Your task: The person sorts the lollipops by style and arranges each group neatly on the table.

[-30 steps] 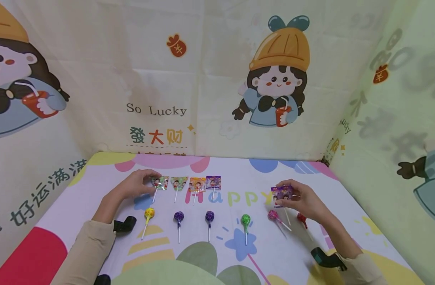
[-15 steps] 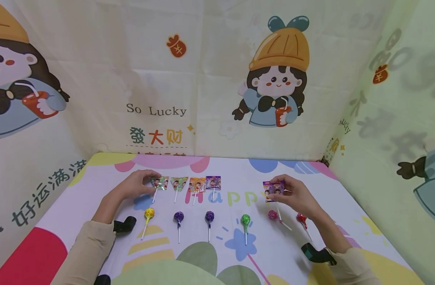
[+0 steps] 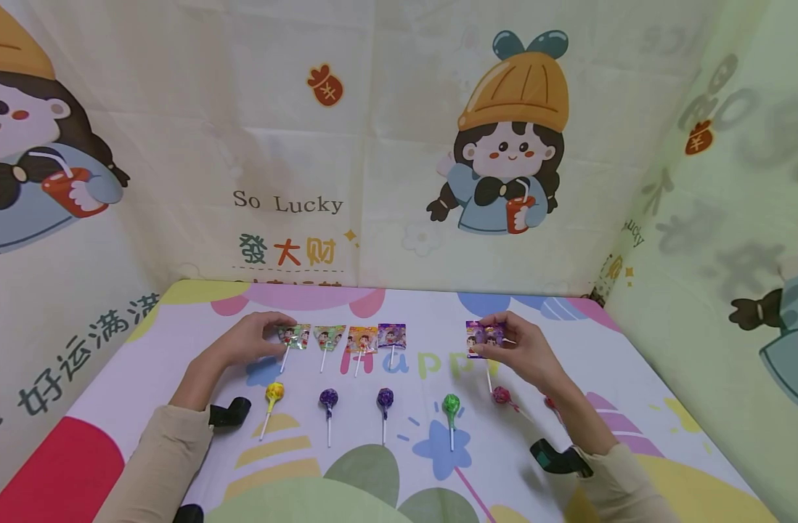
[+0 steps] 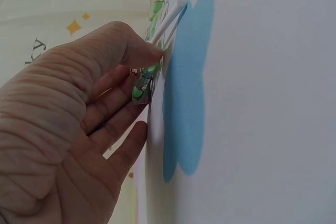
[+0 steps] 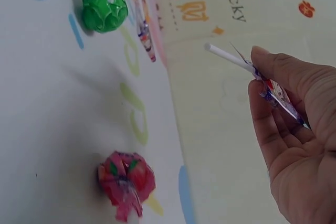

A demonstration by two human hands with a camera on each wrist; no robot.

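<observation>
My right hand (image 3: pixel 524 354) pinches a purple flat-wrapped lollipop (image 3: pixel 477 340) by its wrapper, above the table, with its white stick pointing down. In the right wrist view that lollipop (image 5: pixel 278 95) sits between thumb and fingers. At the left end of the back row my left hand (image 3: pixel 250 340) pinches a green flat-wrapped lollipop (image 3: pixel 297 335) at its edge. The left wrist view shows its wrapper (image 4: pixel 142 85) between thumb and fingers, partly hidden. Beside it lie another green flat-wrapped lollipop (image 3: pixel 329 337), an orange one (image 3: pixel 361 339) and a purple one (image 3: pixel 393 335).
Nearer me lies a row of round lollipops: yellow (image 3: pixel 274 392), dark purple (image 3: pixel 328 398), another dark purple (image 3: pixel 385 398), green (image 3: pixel 451 404) and pink (image 3: pixel 501 395). A red lollipop (image 3: pixel 550 402) is partly hidden by my right wrist. A printed cloth wall (image 3: pixel 399 160) stands behind the table.
My right hand has moved left and slightly back with the purple flat-wrapped lollipop, toward the back row. My left hand has stayed on the green flat-wrapped lollipop.
</observation>
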